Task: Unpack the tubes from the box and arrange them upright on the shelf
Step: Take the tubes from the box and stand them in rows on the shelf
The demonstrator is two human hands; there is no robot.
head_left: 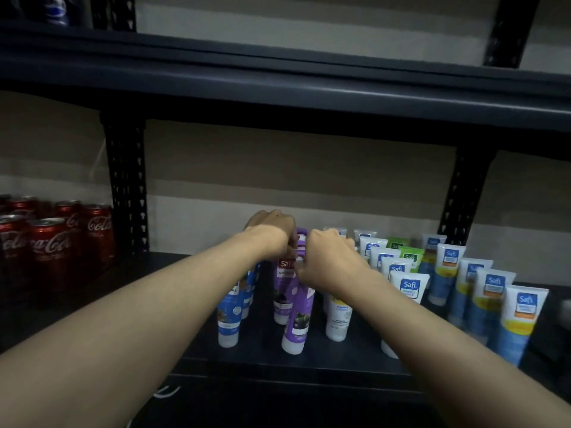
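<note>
Both my hands reach over rows of tubes standing cap-down on the dark shelf (191, 350). My left hand (272, 233) and my right hand (327, 257) meet at the tops of the purple tubes (282, 291), fingers curled around their upper ends. A front purple tube (298, 325) leans slightly. Blue tubes (230, 316) stand to the left under my left wrist. A white and yellow tube (338, 319) stands under my right forearm. The box is out of view.
Rows of white-blue tubes (522, 319) and green tubes (409, 256) fill the shelf's right side. Red cola cans (52, 248) stand in the bay to the left, past a black upright post (128, 186). Another shelf board (278, 88) hangs overhead.
</note>
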